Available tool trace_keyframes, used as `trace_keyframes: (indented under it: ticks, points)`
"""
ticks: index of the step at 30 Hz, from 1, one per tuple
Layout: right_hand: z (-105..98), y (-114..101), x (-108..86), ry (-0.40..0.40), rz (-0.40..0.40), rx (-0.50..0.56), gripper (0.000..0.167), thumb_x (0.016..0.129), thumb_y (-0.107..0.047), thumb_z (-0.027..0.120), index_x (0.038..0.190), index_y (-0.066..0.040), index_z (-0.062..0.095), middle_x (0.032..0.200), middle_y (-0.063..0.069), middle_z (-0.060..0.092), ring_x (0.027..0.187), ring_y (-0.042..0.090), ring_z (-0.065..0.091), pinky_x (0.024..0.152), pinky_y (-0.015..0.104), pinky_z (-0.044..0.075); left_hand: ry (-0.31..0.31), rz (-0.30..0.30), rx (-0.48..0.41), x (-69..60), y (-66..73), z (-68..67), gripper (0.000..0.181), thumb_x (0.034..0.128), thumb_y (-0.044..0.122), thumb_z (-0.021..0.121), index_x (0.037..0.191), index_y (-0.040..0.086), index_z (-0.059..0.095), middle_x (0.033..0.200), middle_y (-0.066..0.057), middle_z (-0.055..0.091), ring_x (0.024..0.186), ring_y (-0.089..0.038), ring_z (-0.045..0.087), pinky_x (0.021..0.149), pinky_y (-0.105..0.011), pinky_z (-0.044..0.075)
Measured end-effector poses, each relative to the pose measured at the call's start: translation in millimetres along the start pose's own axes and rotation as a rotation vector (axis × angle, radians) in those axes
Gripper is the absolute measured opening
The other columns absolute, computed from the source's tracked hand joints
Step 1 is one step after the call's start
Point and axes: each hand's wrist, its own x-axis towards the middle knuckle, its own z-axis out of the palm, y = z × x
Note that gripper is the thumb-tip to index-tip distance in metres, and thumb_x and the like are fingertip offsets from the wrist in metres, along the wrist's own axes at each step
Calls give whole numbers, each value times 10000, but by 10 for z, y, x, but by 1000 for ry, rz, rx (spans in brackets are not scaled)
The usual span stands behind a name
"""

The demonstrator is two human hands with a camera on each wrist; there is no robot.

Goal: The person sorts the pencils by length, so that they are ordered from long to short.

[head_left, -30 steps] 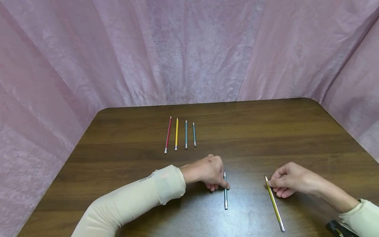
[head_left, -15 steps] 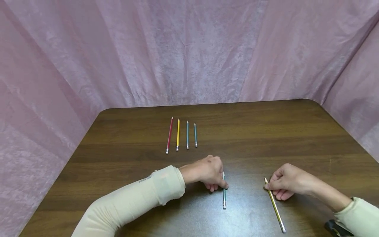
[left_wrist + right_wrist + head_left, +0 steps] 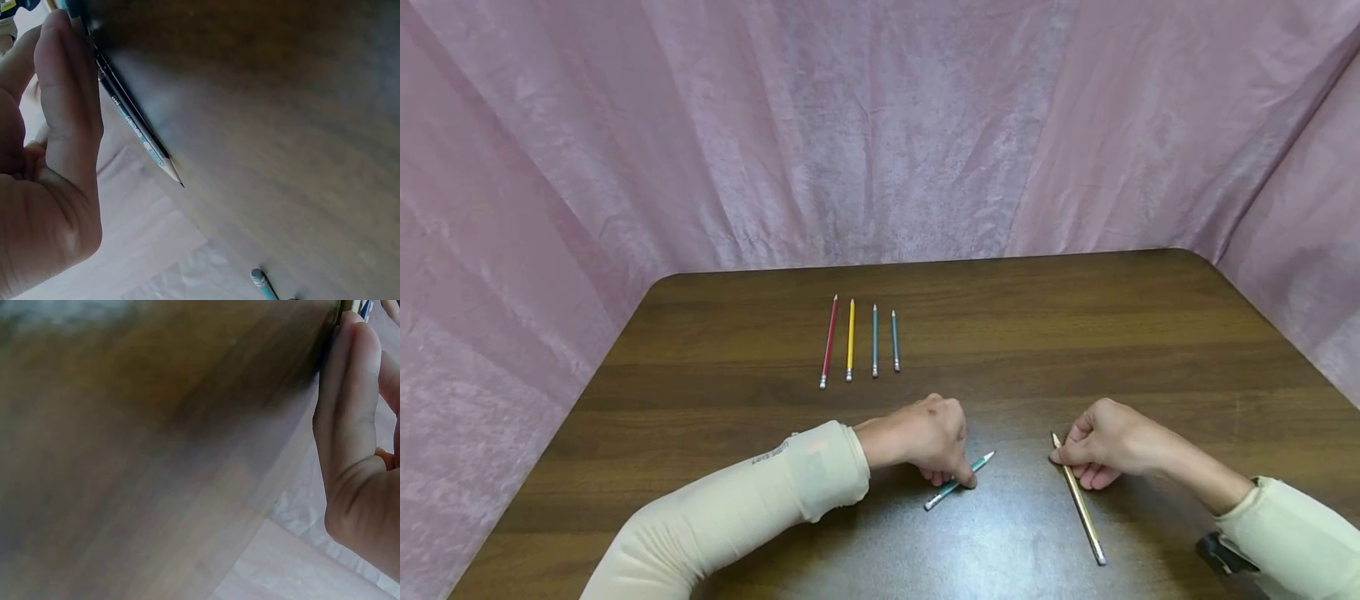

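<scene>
My left hand (image 3: 925, 437) pinches a short green pencil (image 3: 945, 493) near its middle, low over the tabletop. The pencil lies slantwise, its sharpened tip toward the far right and its eraser toward the near left. In the left wrist view the tip end of this pencil (image 3: 134, 119) reaches out past the fingers. Farther right, my right hand (image 3: 1116, 446) holds a longer yellow-gold pencil (image 3: 1081, 508) between thumb and fingers close to its point, eraser end toward me. Only a sliver of that pencil (image 3: 351, 306) shows in the right wrist view.
Beyond my left hand, a red pencil (image 3: 829, 342), a yellow pencil (image 3: 851, 340) and two blue-green pencils, one longer (image 3: 875, 340) and one shorter (image 3: 895, 340), lie side by side, tips away. Pink curtains (image 3: 880, 133) hang behind the brown wooden table (image 3: 1075, 333).
The green pencil has turned from nearly straight to slanted, tip swung right, in my left hand. My right hand has shifted left and slightly away from me with the yellow-gold pencil.
</scene>
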Motion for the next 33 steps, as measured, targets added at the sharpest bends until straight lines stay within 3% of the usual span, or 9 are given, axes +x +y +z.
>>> trace_keyframes:
  ticks: [6, 14, 33]
  points:
    - [29, -46, -6, -17, 31, -34, 196, 853, -126, 785, 758, -10, 659, 612, 50, 638, 552, 136, 653, 534, 299, 614, -8, 8, 22, -20, -1, 3, 319, 769, 175, 866, 531, 158, 655, 459, 53, 608, 410, -55, 597, 426, -160, 511]
    - [88, -74, 18, -37, 10, -20, 140, 859, -70, 729, 757, -6, 658, 613, 57, 645, 537, 130, 646, 537, 299, 615, -17, 5, 19, -30, 7, -16, 295, 790, 133, 817, 543, 158, 657, 462, 60, 609, 421, -52, 604, 439, -158, 512]
    - [143, -199, 159, -67, -33, -23, 141, 858, -57, 723, 739, -14, 660, 605, 41, 634, 530, 120, 641, 532, 289, 613, 23, -67, -149, -17, -167, -153, 254, 825, 65, 782, 608, 83, 651, 535, -12, 648, 479, -98, 640, 479, -195, 566]
